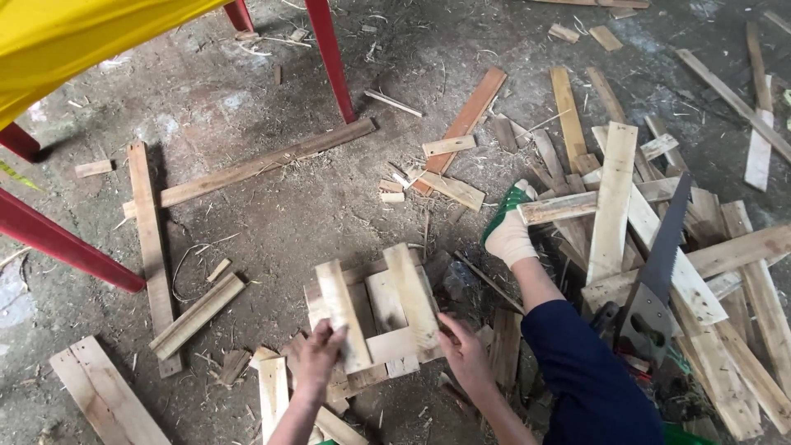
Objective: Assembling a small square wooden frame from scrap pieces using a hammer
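On dusty floor — both hands (317, 354) on slatted wooden frame (375, 309)

Two bare hands, the left hand (317, 353) and the right hand (463, 350), are gripping one small wooden frame (375, 309) near the centre. One gloved hand (509, 231) of another person is reaching into the pile at right. One handsaw (655, 284) is lying on that pile. Three red metal legs (331, 58) are showing at far left. One yellow sheet (74, 33) is occupying the far left corner. Loose wooden slats (614, 198) are lying too numerous and overlapped for an exact count.
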